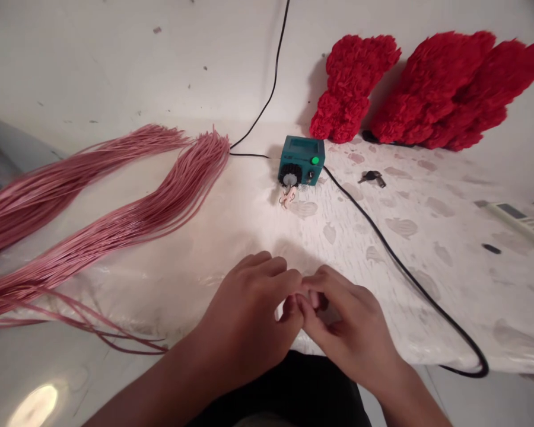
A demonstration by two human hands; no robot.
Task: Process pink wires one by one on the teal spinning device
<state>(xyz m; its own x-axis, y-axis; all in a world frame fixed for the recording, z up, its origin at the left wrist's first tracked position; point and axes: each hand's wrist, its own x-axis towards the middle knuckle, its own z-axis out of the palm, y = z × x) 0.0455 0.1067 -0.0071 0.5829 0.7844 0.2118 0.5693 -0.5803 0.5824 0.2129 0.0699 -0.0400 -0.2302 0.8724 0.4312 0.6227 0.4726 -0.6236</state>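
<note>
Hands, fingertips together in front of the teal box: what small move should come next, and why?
Probably roll the left hand and right hand slightly so their fingertips face the camera, without loosening either. Thumbs and forefingers meet closely, hiding whatever may be between them, and the teal box sits beyond, not touching, so there seems to be room.

From my feed I see a pale wall (93, 65) marked with small dark chips and scuffs, rising behind a table (338, 231) whose white cover carries faint grey leaf-like prints on its right part and shines with soft wrinkles on the left. Below the table's near edge I make out a light, glossy floor (129, 391), where a round, warm-white reflection (35, 405) glows at the lower left.
</note>
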